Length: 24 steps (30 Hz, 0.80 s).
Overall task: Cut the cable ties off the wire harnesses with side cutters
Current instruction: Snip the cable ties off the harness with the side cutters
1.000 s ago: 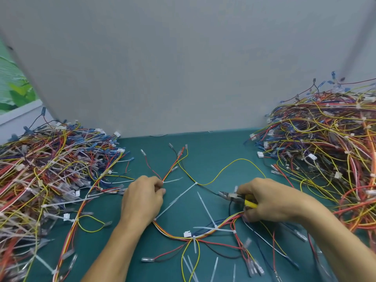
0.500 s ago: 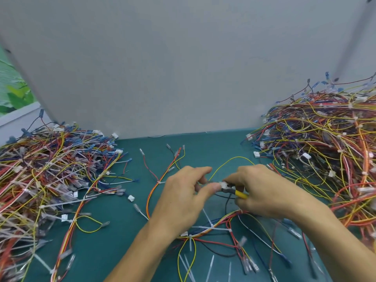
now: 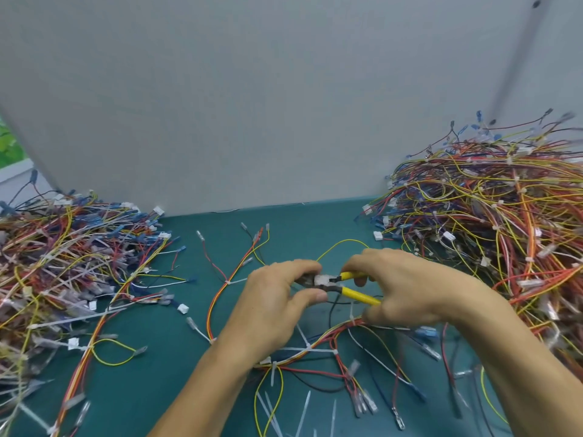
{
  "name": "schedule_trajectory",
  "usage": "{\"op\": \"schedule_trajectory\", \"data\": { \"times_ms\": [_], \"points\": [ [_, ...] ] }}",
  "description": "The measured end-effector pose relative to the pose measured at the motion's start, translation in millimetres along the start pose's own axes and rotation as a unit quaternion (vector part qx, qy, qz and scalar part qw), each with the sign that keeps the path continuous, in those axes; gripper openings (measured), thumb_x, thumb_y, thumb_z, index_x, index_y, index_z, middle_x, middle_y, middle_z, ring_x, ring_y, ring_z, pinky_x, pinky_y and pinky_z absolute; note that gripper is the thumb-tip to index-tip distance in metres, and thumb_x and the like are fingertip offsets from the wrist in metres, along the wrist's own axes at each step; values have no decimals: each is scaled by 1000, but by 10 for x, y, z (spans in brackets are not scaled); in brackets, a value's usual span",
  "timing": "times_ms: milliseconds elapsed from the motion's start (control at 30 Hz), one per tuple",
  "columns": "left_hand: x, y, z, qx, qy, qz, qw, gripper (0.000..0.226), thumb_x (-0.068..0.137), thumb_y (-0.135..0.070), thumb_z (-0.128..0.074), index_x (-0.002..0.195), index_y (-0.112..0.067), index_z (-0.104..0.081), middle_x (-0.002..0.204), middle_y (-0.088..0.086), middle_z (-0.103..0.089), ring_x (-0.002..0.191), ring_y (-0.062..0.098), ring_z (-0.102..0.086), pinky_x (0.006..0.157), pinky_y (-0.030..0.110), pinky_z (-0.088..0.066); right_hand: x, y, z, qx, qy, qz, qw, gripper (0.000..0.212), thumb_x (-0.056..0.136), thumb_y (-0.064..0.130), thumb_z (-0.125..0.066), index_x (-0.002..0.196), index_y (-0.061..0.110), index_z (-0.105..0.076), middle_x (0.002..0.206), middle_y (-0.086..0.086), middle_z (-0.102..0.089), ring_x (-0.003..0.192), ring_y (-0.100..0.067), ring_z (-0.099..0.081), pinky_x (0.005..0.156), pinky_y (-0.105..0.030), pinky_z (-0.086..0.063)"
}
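Side cutters [image 3: 359, 294] held above a wire harness [image 3: 318, 342] on a green mat [image 3: 151, 389].
The right hand [image 3: 410, 291] grasps the cutters' yellow handles; the left hand [image 3: 271, 301] pinches a small, blurred white piece [image 3: 321, 280] at the cutter head. The harness lies beneath both hands, between a left heap [image 3: 63, 263] and a right heap [image 3: 492, 216]; loose cable ties [image 3: 303, 411] lie nearest the viewer.

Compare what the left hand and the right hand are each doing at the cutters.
The right hand grips the yellow handles of the side cutters; the left hand pinches a white piece at the cutters' nose between thumb and forefinger. The right hand's fingers curl round the tool; the left hand's close in a fingertip pinch. Both meet above the loose wire harness on the green mat.
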<state>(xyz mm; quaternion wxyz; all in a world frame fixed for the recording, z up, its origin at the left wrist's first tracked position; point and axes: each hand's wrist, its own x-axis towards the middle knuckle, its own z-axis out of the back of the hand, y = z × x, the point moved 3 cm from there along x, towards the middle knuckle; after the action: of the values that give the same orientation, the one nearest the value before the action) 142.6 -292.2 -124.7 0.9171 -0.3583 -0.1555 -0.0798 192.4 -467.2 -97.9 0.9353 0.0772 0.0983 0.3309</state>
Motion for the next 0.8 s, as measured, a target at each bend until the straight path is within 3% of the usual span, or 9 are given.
{"op": "schedule_trajectory", "data": {
  "times_ms": [100,167,233,333,433,567,633,733,800],
  "points": [
    [4,52,-85,-41,7,61,997,68,76,-31,-78,135,-33,-44,111,-22,-60,99,-4,-56,79,0,-36,-40,-170,103,2,-20,-32,999,32,80,21,-61,110,29,-56,100,6,-56,97,-18,-52,87,-37,-45],
    [19,72,-169,-29,29,63,997,54,79,-31,-76,127,-26,-53,106,-18,-62,91,-1,-58,77,6,-40,-82,-330,152,0,-28,-64,998,12,80,17,-60,82,27,-54,78,3,-54,77,-20,-50,68,-33,-44],
    [34,42,-278,-1,64,52,997,41,81,-29,-74,119,-24,-61,105,-15,-65,81,-3,-59,75,4,-39,-127,-454,161,-9,-27,-92,995,15,78,20,-62,70,26,-51,67,2,-52,69,-21,-48,62,-33,-42],
    [44,27,-473,17,120,47,992,39,79,-32,-76,115,-24,-66,106,-11,-67,77,0,-59,75,7,-40,-184,-541,139,-43,-11,-124,991,4,75,28,-65,75,26,-61,71,-2,-59,74,-23,-52,57,-27,-43],
    [69,46,-576,-7,127,55,990,27,80,-34,-74,104,-25,-70,90,-13,-70,75,3,-61,71,8,-41,-203,-531,78,-59,6,-131,990,4,73,30,-65,74,27,-63,71,0,-58,73,-22,-56,55,-26,-42],
    [99,108,-599,-60,75,73,993,6,84,-25,-69,87,-21,-73,72,-14,-68,63,-5,-58,65,9,-42,-148,-405,-11,-82,8,-99,992,32,72,31,-65,104,35,-68,82,2,-58,84,-22,-59,65,-24,-46],
    [89,140,-609,-80,63,91,991,7,85,-20,-67,85,-22,-73,69,-15,-67,59,-4,-56,66,16,-46,-124,-364,-37,-73,13,-83,994,34,72,31,-65,106,36,-68,82,4,-59,84,-22,-60,66,-25,-48],
    [59,160,-638,-100,78,88,988,17,80,-14,-66,82,-30,-71,77,-14,-71,61,0,-57,68,18,-48,-128,-373,-46,-67,25,-75,995,18,73,29,-65,88,38,-68,66,11,-47,76,-21,-55,55,-23,-41],
    [42,157,-653,-115,102,78,985,23,72,-16,-63,78,-39,-66,78,-19,-70,54,0,-50,63,16,-44,-148,-401,-48,-63,32,-74,995,30,73,29,-64,101,40,-69,69,11,-51,78,-20,-58,58,-23,-46]
  ]
}}
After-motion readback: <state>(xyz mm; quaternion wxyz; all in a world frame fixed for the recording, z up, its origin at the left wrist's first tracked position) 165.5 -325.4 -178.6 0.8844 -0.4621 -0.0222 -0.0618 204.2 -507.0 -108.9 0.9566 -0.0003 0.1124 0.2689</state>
